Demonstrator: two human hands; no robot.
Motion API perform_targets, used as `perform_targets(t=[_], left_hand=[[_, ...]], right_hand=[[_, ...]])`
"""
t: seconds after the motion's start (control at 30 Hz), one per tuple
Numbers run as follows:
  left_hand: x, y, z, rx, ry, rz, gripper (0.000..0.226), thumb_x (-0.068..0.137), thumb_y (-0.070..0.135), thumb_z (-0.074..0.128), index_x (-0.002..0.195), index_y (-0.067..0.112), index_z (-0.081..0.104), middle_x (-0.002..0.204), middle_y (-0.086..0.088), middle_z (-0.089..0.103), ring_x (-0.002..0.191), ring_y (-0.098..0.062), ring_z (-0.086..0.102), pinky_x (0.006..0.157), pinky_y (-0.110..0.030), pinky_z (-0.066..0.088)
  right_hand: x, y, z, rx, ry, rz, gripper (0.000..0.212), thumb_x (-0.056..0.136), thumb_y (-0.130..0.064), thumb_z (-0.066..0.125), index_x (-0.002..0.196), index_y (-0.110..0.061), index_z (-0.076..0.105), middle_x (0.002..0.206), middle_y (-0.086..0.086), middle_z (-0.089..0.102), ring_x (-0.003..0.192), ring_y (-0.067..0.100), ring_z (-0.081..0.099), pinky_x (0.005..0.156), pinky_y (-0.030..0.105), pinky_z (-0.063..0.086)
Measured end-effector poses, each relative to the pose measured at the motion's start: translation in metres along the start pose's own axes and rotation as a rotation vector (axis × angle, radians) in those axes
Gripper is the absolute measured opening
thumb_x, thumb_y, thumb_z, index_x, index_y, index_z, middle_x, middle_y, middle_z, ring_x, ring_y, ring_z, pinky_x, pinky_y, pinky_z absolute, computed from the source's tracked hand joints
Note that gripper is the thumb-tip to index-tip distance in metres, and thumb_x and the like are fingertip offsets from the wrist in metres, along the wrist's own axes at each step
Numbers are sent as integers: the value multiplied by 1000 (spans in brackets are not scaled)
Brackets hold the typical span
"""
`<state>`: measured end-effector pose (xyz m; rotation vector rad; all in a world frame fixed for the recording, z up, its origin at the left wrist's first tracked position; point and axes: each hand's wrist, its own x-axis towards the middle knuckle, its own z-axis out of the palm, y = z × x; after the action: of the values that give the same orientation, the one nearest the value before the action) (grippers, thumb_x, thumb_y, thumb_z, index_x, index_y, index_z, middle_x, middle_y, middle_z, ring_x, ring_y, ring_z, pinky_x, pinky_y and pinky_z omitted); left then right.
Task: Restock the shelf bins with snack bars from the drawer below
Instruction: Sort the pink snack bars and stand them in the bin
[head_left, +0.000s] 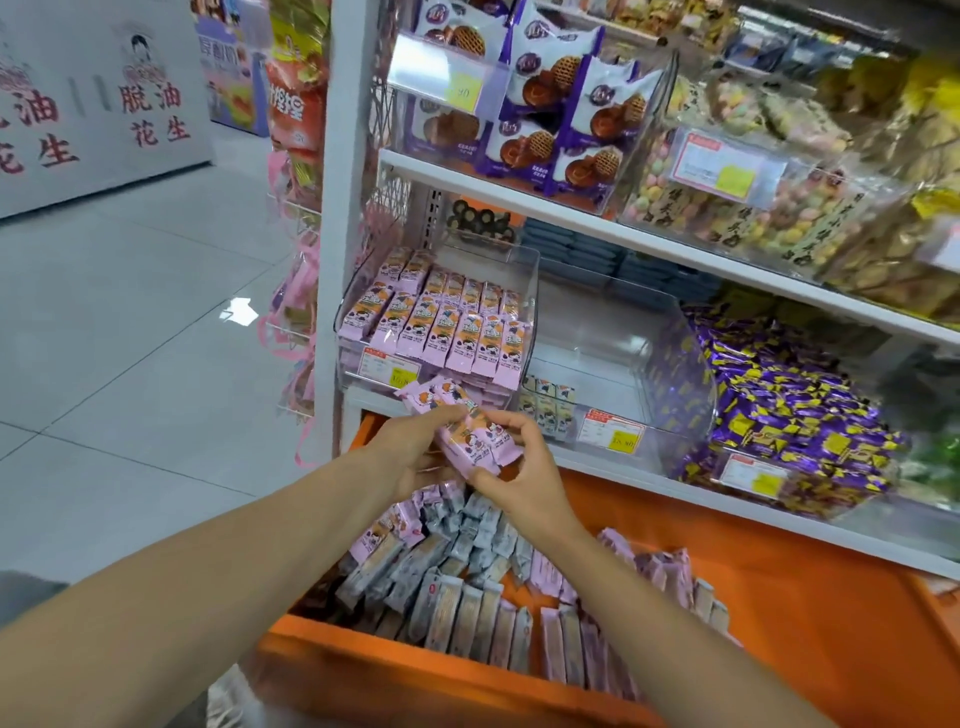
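Head view | left hand (410, 449) and right hand (524, 467) both curl fingers round pink snack bars (467, 428), squaring the stack to slot into the pink-bar bin (441, 317) | drawer (810, 597) open below

Both hands (467, 457) around pink snack bars (470, 434), above orange drawer (779, 597), below bin (441, 317).
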<state>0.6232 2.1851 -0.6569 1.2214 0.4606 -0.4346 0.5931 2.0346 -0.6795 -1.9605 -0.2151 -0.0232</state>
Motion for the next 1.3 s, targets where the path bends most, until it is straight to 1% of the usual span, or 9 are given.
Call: perform_targets(t=[0.17, 0.5, 0.6, 0.77, 0.87, 0.97, 1.07, 1.13, 1.3], left_hand=[[5, -3, 7, -10, 39, -7, 29, 84, 21, 75, 101, 1, 64, 75, -9, 59, 56, -19, 57, 40, -21, 47], [-2, 24, -2, 93, -70, 40, 35, 88, 37, 70, 108, 10, 65, 105, -14, 69, 85, -23, 65, 68, -29, 55], [-4, 40, -16, 128, -60, 136, 44, 92, 55, 53, 105, 14, 64, 97, -9, 74, 88, -20, 70, 70, -32, 55], [1, 67, -40, 206, 90, 408, 42, 98, 45, 48, 101, 8, 68, 98, -12, 74, 81, -21, 67, 69, -29, 51], [17, 71, -61, 633, 245, 844, 20, 96, 31, 54, 98, 17, 68, 100, 2, 70, 86, -14, 61, 71, -25, 45], [39, 69, -84, 1111, 251, 1183, 36, 89, 38, 45, 112, 19, 67, 117, -2, 64, 111, -22, 55, 92, -41, 43], [65, 59, -96, 1393, 222, 1272, 56, 83, 44, 39, 128, 18, 61, 139, -7, 55, 132, -31, 46, 113, -51, 26], [79, 49, -100, 1490, 240, 1273, 61, 85, 45, 38, 139, 21, 53, 150, -8, 44, 141, -31, 36, 119, -48, 8], [104, 35, -112, 1484, 307, 1400, 72, 81, 34, 68, 147, 26, 40, 156, -7, 35, 143, -31, 33, 117, -61, 13]], right_hand=[[-3, 6, -11, 25, -40, 15, 57, 77, -24, 81, 123, -35, 48, 125, -17, 52, 118, 4, 50, 99, 28, 43], [21, -12, -7, -40, 116, -79, 48, 77, -17, 79, 117, -24, 53, 116, -11, 55, 107, 1, 51, 84, 13, 41], [33, -22, -3, -49, 188, -116, 48, 73, -23, 77, 115, -29, 55, 114, -14, 56, 105, 4, 53, 85, 21, 47], [65, -52, -2, -42, 265, -146, 44, 78, -13, 76, 113, -31, 56, 109, -22, 57, 99, -4, 56, 82, 23, 50], [94, -70, 3, -48, 303, -155, 43, 79, -13, 75, 115, -27, 56, 110, -15, 58, 99, 7, 58, 79, 25, 52], [126, -79, 9, -76, 374, -89, 44, 78, -17, 75, 117, -20, 54, 112, -7, 56, 95, 8, 56, 75, 20, 51], [158, -77, 15, -154, 457, -6, 51, 65, -39, 73, 111, -28, 53, 116, -5, 57, 99, 21, 61, 82, 42, 55], [177, -74, 18, -186, 485, 39, 51, 68, -39, 74, 113, -26, 53, 119, -3, 57, 101, 22, 60, 79, 38, 52], [227, -67, 26, -324, 540, 155, 55, 74, -41, 77, 120, -20, 55, 120, 2, 60, 108, 25, 58, 91, 39, 51]])
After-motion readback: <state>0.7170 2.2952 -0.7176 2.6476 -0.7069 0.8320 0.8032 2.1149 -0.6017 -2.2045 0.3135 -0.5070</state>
